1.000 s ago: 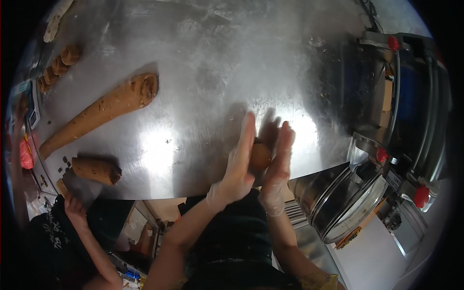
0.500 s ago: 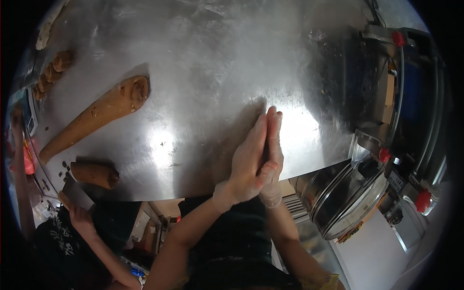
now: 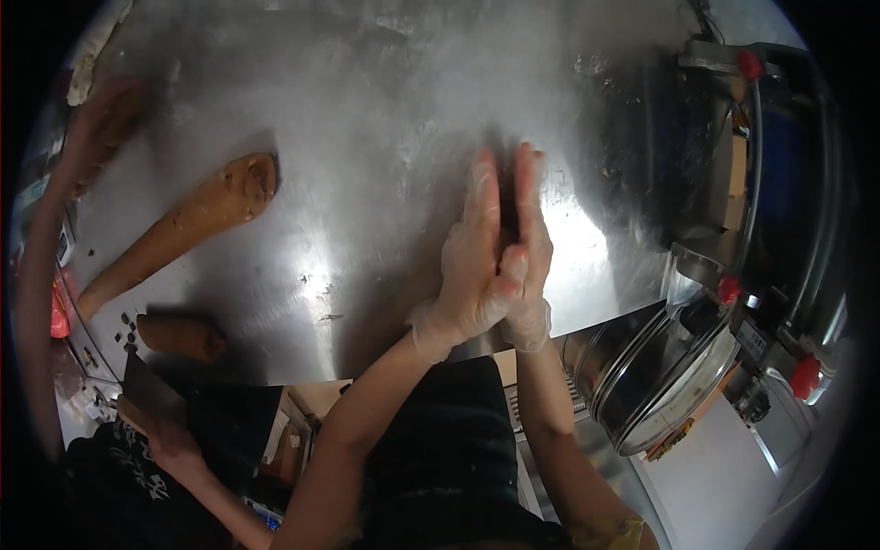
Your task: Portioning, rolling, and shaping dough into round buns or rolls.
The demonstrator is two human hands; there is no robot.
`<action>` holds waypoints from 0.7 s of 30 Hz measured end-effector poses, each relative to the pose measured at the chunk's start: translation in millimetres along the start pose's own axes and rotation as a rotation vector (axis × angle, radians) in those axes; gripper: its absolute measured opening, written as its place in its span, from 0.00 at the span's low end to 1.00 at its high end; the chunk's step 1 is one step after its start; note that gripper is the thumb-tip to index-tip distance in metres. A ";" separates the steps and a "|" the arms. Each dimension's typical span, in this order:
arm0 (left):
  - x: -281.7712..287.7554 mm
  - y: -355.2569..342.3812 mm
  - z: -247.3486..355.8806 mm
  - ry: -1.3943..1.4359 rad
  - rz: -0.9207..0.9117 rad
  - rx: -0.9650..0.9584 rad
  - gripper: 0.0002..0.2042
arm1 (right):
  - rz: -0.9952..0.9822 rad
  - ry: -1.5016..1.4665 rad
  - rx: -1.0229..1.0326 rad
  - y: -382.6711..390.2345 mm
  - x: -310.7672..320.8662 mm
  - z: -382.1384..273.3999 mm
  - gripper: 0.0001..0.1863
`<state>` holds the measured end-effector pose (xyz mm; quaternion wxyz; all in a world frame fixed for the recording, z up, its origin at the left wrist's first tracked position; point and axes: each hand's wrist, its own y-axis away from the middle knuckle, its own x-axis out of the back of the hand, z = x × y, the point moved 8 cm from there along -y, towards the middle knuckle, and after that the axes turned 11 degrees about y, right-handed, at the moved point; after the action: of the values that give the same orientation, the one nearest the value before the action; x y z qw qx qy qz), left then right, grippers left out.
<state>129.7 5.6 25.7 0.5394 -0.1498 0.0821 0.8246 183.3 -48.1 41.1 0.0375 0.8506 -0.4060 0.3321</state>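
Observation:
My left hand (image 3: 469,261) and my right hand (image 3: 534,240), both in clear thin gloves, are held above the steel table (image 3: 394,183). The palms face each other, with the thumbs crossing near the heels of the hands. All the long fingers are stretched straight away from me, and a narrow gap shows between them. I see nothing held there, though the space between the lower palms is hidden. To the left lie a long tapering brown dough roll (image 3: 206,206) and a short dough log (image 3: 179,336), both apart from my hands.
At the left, a co-worker's hand (image 3: 174,449) grips a scraper (image 3: 151,390). That person's other arm (image 3: 46,247) stretches over dough pieces (image 3: 108,137) at the far left. Dark crumbs (image 3: 126,335) lie beside the short log. Round metal sieves (image 3: 665,380) and a machine frame (image 3: 756,183) stand right.
My hands have moved farther from me, and their fingers have parted slightly. The co-worker's far arm has reached forward over the dough pieces, and the scraper has shifted a little toward me.

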 end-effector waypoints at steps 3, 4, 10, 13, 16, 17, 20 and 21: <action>-5.7 -7.0 2.6 -0.025 -0.021 0.075 0.61 | -0.001 -0.023 -0.170 13.8 21.0 -3.5 0.50; -3.3 -11.3 2.6 -0.035 -0.028 0.062 0.61 | 0.066 0.009 -0.228 18.1 27.5 -6.6 0.49; -6.8 -11.4 2.5 -0.011 -0.047 0.057 0.57 | 0.044 -0.066 -0.124 15.0 6.6 10.4 0.47; -6.9 27.8 10.1 -0.023 -0.022 0.057 0.57 | -0.045 -0.062 -0.189 -0.2 13.8 -6.7 0.47; 14.8 19.4 -4.1 -0.131 0.092 -0.134 0.52 | 0.027 -0.003 -0.292 30.8 19.0 -0.2 0.47; 15.9 2.3 -4.1 -0.198 0.078 -0.225 0.51 | -0.058 0.017 -0.234 42.4 5.5 -2.0 0.49; -9.0 3.9 -1.0 -0.045 -0.101 0.003 0.53 | -0.143 -0.004 -0.205 35.2 1.2 -6.5 0.52; -8.0 21.2 -0.5 -0.050 -0.099 0.010 0.53 | -0.145 -0.047 -0.226 21.8 5.4 -11.6 0.52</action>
<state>113.3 -10.1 27.4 0.5822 -0.1305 0.0651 0.7999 163.9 -62.3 48.8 0.1474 0.8756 -0.3790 0.2606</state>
